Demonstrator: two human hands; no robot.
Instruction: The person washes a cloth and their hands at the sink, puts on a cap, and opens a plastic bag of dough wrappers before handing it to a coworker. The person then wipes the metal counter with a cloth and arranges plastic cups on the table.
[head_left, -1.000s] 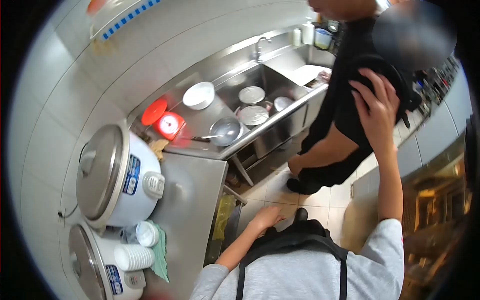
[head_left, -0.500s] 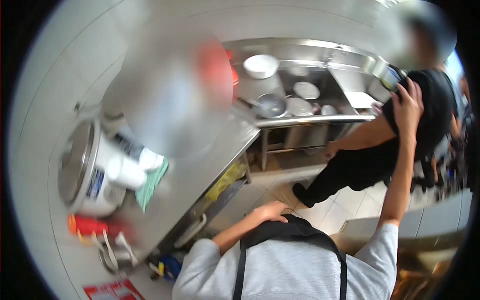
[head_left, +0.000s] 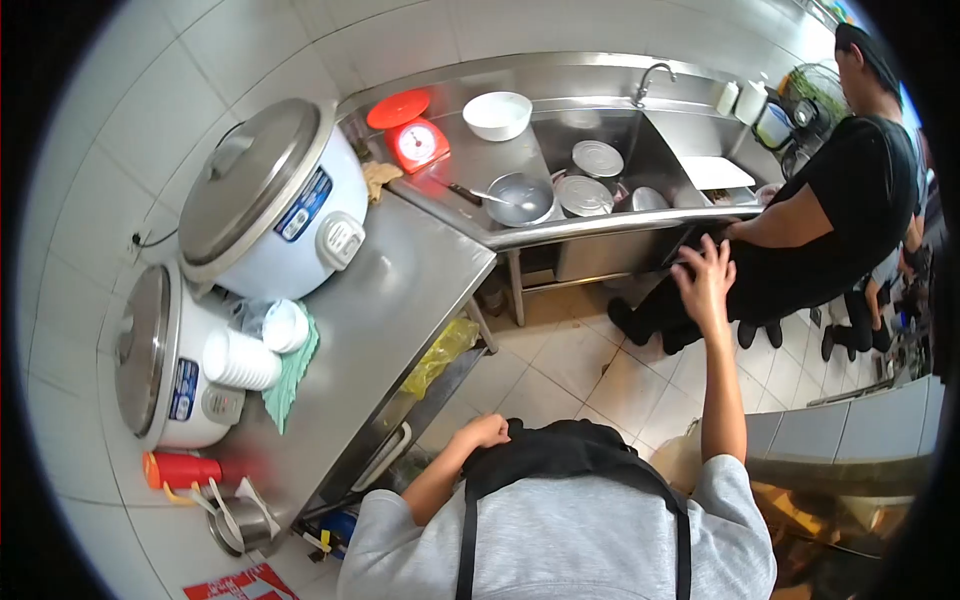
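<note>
My right hand (head_left: pixel 708 285) is raised in front of me with its fingers spread, and nothing is in it. In this view it overlaps the co-worker's dark trousers; I cannot tell whether it touches them. At waist height, my left hand (head_left: pixel 487 430) is loosely curled beside the black apron (head_left: pixel 570 450), with no object visible in it. The steel counter (head_left: pixel 370 290) runs along my left side. On it stand two large rice cookers, the nearer-to-sink one (head_left: pixel 270 190) and a second one (head_left: pixel 165 360), with stacked white cups (head_left: pixel 240 360) on a green cloth (head_left: pixel 290 370).
A co-worker (head_left: pixel 850 210) in black stands at the right by the sink (head_left: pixel 650 130), which holds round metal lids. A red scale (head_left: pixel 415 140), a white bowl (head_left: pixel 497 116) and a metal pan (head_left: pixel 520 198) stand left of it. Yellow plastic (head_left: pixel 440 355) lies under the counter.
My right hand has come down from the co-worker's shoulder area. My left hand has gone from lying flat on the apron to curled beside it. The co-worker has turned towards the sink.
</note>
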